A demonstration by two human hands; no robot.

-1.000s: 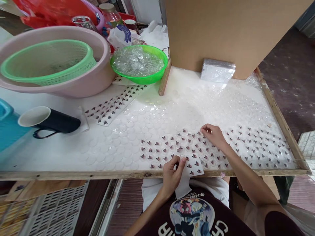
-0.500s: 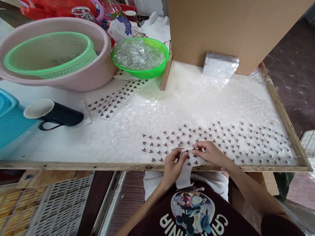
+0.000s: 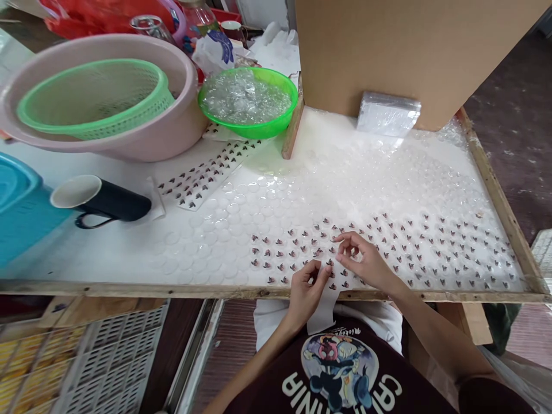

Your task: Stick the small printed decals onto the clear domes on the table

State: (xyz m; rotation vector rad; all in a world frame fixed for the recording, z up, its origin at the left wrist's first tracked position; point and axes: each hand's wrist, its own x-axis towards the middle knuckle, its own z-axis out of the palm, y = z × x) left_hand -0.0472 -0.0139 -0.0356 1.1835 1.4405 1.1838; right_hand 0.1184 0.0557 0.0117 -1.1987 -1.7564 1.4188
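Note:
My left hand [image 3: 305, 293] pinches a white sticker sheet [image 3: 326, 302] with small dark motifs, held over the near wooden edge of the table. Just to its right, my right hand [image 3: 361, 261] hovers over the rows of clear round domes [image 3: 276, 218] with thumb and forefinger pinched on something too small to make out. Many domes near my hands carry a dark sticker [image 3: 435, 253]; those farther back are plain.
More sticker sheets [image 3: 207, 175] lie at centre left. A green bowl of clear domes [image 3: 246, 103], a pink basin with a green colander [image 3: 92, 98], a black mug [image 3: 101, 201] lying on its side and a blue container [image 3: 17, 207] stand left. A cardboard box [image 3: 409, 52] and a wrapped packet [image 3: 387, 114] sit behind.
My right hand came from the domes back to the sheet, pinched at it, and has now lifted off toward the domes. My left hand kept hold of the sheet.

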